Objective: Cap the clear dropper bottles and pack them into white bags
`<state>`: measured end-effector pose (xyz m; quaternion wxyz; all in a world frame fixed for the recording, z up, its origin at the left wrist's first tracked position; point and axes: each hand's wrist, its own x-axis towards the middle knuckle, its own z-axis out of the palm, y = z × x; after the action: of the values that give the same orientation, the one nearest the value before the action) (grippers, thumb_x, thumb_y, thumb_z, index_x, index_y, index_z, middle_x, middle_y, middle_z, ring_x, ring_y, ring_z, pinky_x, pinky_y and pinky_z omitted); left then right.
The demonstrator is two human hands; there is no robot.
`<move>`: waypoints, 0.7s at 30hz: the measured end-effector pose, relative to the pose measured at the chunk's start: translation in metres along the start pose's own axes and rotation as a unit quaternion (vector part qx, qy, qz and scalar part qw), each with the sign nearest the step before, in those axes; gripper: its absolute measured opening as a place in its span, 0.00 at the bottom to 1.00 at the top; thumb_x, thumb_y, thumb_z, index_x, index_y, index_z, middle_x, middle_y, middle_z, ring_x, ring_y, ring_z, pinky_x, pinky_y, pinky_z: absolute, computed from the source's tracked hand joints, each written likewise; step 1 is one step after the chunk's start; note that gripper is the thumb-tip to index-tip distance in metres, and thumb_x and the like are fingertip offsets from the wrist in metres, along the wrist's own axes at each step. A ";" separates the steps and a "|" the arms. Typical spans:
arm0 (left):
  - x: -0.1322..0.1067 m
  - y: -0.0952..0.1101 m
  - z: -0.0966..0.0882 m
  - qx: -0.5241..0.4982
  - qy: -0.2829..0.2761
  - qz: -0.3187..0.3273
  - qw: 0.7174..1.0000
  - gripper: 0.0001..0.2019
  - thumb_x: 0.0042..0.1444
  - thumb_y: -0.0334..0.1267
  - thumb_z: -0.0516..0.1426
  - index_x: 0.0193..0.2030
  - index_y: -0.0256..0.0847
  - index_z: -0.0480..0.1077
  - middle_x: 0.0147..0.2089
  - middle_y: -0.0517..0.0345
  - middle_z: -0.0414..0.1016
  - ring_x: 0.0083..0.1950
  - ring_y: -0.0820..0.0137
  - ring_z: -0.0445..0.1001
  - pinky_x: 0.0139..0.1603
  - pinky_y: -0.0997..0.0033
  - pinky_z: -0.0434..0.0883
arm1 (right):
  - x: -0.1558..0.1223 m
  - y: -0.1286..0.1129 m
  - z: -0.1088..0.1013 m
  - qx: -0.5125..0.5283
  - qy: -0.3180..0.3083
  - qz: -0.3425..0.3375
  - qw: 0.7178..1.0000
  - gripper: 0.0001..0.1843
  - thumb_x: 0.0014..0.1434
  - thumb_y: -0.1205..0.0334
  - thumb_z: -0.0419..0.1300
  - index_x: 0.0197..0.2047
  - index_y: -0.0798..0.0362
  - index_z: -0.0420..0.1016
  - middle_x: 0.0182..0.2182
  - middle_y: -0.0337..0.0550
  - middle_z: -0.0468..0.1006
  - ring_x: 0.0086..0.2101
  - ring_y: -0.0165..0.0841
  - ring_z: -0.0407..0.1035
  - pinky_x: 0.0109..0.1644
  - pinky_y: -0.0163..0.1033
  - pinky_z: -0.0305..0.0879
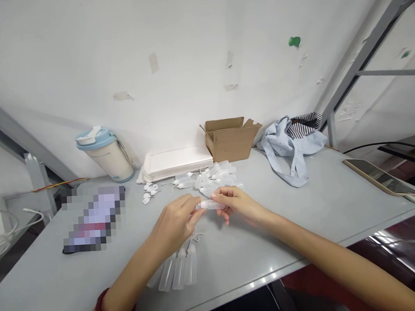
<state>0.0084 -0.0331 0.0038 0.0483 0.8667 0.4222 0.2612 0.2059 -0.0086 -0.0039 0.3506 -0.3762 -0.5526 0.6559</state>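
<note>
Tabletop (pixel 328 200) spreads right, inside its near edge; left hand (pixel 176 217) pinches the dropper bottle (pixel 212 205) at its tip, right hand (pixel 237 201) its body.

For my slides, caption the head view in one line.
Right hand holding a small translucent bottle, left hand at its end, similar bottles on the grey table.

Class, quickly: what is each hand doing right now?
Left hand: closed, pinching one end of a small bottle.
Right hand: closed, holding the same bottle's body.
</note>
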 end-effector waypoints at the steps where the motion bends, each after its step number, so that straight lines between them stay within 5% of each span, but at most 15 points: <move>1: 0.001 -0.004 -0.002 0.007 0.017 -0.025 1.000 0.10 0.61 0.37 0.50 0.46 0.40 0.68 0.30 0.57 0.70 0.30 0.68 0.68 0.31 0.72 0.63 | 0.000 -0.001 -0.003 0.012 0.035 -0.034 0.999 0.16 0.55 0.50 0.61 0.28 0.55 0.66 0.19 0.36 0.71 0.17 0.25 0.64 0.22 0.33 0.65; 3: 0.003 -0.011 -0.008 0.019 0.056 -0.088 0.994 0.15 0.60 0.40 0.51 0.52 0.39 0.65 0.33 0.56 0.72 0.32 0.67 0.70 0.33 0.70 0.64 | 0.001 -0.006 -0.010 0.037 0.164 -0.151 0.974 0.12 0.55 0.54 0.61 0.32 0.54 0.67 0.22 0.37 0.71 0.22 0.26 0.67 0.28 0.34 0.67; 6: 0.005 -0.020 -0.017 0.036 0.095 -0.168 0.981 0.17 0.60 0.42 0.51 0.53 0.38 0.65 0.31 0.58 0.74 0.30 0.67 0.70 0.33 0.70 0.64 | 0.003 -0.016 -0.024 0.048 0.352 -0.335 0.873 0.10 0.56 0.58 0.62 0.35 0.51 0.64 0.27 0.36 0.70 0.28 0.28 0.69 0.34 0.36 0.69; 8: 0.006 -0.026 -0.023 0.054 0.123 -0.194 0.972 0.16 0.59 0.43 0.52 0.51 0.37 0.67 0.30 0.58 0.74 0.28 0.67 0.70 0.33 0.70 0.64 | 0.006 -0.022 -0.030 0.025 0.417 -0.413 0.809 0.09 0.57 0.58 0.59 0.37 0.49 0.62 0.33 0.37 0.70 0.32 0.29 0.70 0.37 0.38 0.69; 10: 0.007 -0.030 -0.027 0.064 0.150 -0.209 0.964 0.15 0.58 0.42 0.52 0.49 0.37 0.68 0.29 0.58 0.74 0.28 0.67 0.71 0.34 0.70 0.65 | 0.009 -0.023 -0.033 -0.027 0.443 -0.448 0.776 0.07 0.60 0.58 0.56 0.40 0.48 0.61 0.40 0.41 0.69 0.36 0.30 0.70 0.39 0.40 0.70; 16: 0.007 -0.042 -0.036 0.100 0.149 -0.279 0.943 0.14 0.56 0.42 0.50 0.44 0.39 0.71 0.27 0.59 0.76 0.29 0.65 0.73 0.34 0.71 0.65 | 0.016 -0.002 -0.031 -0.365 0.295 -0.287 0.835 0.13 0.58 0.59 0.54 0.45 0.53 0.70 0.50 0.53 0.69 0.52 0.44 0.62 0.50 0.51 0.63; 21: 0.008 -0.052 -0.044 0.146 0.038 -0.350 0.925 0.14 0.56 0.40 0.49 0.39 0.41 0.73 0.32 0.54 0.80 0.37 0.59 0.76 0.36 0.68 0.65 | 0.006 -0.002 -0.019 -0.372 0.238 -0.249 0.862 0.09 0.59 0.63 0.53 0.39 0.54 0.72 0.40 0.47 0.74 0.41 0.36 0.67 0.33 0.36 0.63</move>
<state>-0.0456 0.0001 0.0290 -0.0070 0.6510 0.7334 0.1955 0.2196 0.0060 -0.0043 0.4570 -0.4734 -0.7306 0.1823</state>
